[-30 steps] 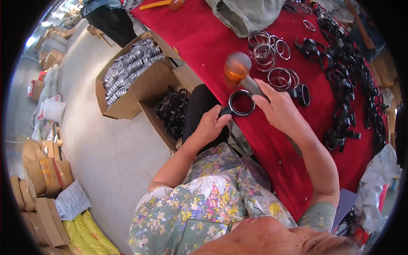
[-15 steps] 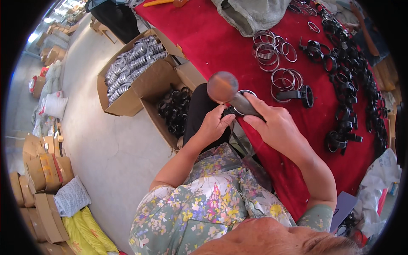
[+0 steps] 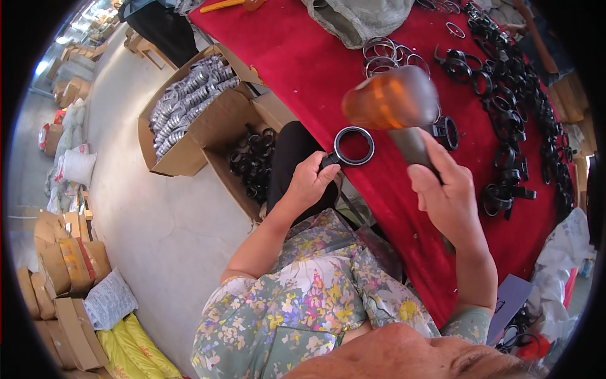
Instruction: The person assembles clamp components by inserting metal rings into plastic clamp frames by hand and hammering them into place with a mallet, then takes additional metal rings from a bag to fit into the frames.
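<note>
My left hand (image 3: 309, 183) pinches the short black stem of a black clamp ring (image 3: 355, 164), holding it at the red table's near edge. The ring faces up, with a silvery rim showing inside the black. To its right, my right hand (image 3: 451, 205) grips the dark handle of a mallet (image 3: 391, 100). Its amber-brown head is blurred by motion, raised above the cloth and apart from the ring. Behind the head, several loose metal rings (image 3: 380, 65) are partly hidden. Another black clamp ring (image 3: 449, 133) lies just beyond the mallet handle.
Black clamp parts (image 3: 505, 145) are heaped along the right of the red cloth (image 3: 297, 76). A grey sack (image 3: 356, 22) lies at the far side. Left of the table stand a carton of silvery parts (image 3: 180, 167) and an open carton of black parts (image 3: 221, 129).
The mallet has lifted off the ring and swung right and up with my right hand. The ring, hidden by the mallet before, now shows whole in my left hand.
</note>
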Demonstrator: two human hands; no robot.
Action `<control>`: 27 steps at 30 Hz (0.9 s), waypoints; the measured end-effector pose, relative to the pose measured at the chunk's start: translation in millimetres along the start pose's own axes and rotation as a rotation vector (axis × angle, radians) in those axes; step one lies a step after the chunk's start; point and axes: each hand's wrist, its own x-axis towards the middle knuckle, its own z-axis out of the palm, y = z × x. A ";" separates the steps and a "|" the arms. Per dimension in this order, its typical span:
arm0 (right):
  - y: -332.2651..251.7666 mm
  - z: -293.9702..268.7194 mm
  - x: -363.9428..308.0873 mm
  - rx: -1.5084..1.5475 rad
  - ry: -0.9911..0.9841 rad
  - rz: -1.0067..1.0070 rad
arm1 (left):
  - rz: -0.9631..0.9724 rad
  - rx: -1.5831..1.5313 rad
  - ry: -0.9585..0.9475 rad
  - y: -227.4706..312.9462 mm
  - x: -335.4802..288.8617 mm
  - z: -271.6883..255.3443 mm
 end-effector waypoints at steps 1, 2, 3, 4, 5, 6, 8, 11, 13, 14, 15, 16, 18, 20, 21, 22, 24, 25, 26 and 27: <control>-1.4 -8.3 -3.4 0.017 -0.028 0.132 | -0.001 -0.002 0.000 -1.6 -0.3 0.0; -2.6 -15.1 -7.0 0.035 -0.050 0.266 | 0.008 -0.007 0.001 -3.3 -0.7 -0.4; 5.6 -14.3 -11.7 -0.002 -0.024 0.272 | 0.019 -0.011 -0.001 -3.0 0.2 -0.6; 27.8 -6.5 -15.5 -0.127 0.032 0.086 | 0.022 -0.010 -0.010 -1.8 1.7 -1.0; 52.3 0.7 -20.7 -0.256 0.092 -0.097 | 0.043 0.000 -0.014 0.2 4.7 0.2; 58.4 5.2 -21.7 -0.425 0.028 -0.053 | 0.054 0.014 -0.006 -0.1 4.3 -0.6; 41.1 -5.7 -15.5 -0.196 -0.078 0.394 | 0.029 0.018 -0.014 -0.1 3.6 -2.8; 39.3 -10.8 -11.9 -0.110 0.001 0.218 | -0.012 0.004 -0.016 -0.2 2.2 -4.4; 31.5 -15.3 -5.8 -0.072 0.038 0.154 | -0.034 -0.011 -0.006 -1.0 -0.2 -4.0; 18.9 -17.4 -1.0 -0.051 0.053 0.182 | -0.010 -0.014 -0.008 -0.4 0.6 -4.1; 7.7 -17.0 5.6 -0.039 0.011 0.324 | 0.014 -0.016 -0.010 0.1 1.2 -4.4; 24.0 -5.8 9.6 -0.084 0.037 0.210 | 0.018 -0.014 -0.009 -0.1 1.8 -4.7; 66.7 14.1 17.8 -0.321 -0.037 0.080 | 0.073 0.006 -0.031 -1.1 5.3 -2.9; 62.9 15.4 32.7 -0.274 -0.025 0.118 | 0.073 -0.012 -0.021 -7.5 4.9 -1.1; 50.8 12.0 36.0 -0.242 -0.049 0.129 | 0.067 -0.033 -0.022 -9.0 2.5 -1.2; 40.0 10.2 38.3 -0.211 -0.074 0.141 | 0.065 -0.033 -0.017 -9.3 1.1 -2.3; 24.2 10.4 38.8 -0.140 -0.043 0.093 | 0.015 -0.022 -0.012 -6.0 0.7 -3.9; 16.1 9.9 38.3 -0.081 -0.026 0.055 | 0.014 -0.023 -0.007 -6.7 0.6 -3.2; 11.5 11.7 38.8 -0.019 -0.009 0.014 | 0.031 -0.013 -0.014 -8.6 0.6 -3.5; 25.1 19.6 38.6 0.026 0.019 0.011 | 0.057 -0.002 -0.029 -7.8 3.3 -2.8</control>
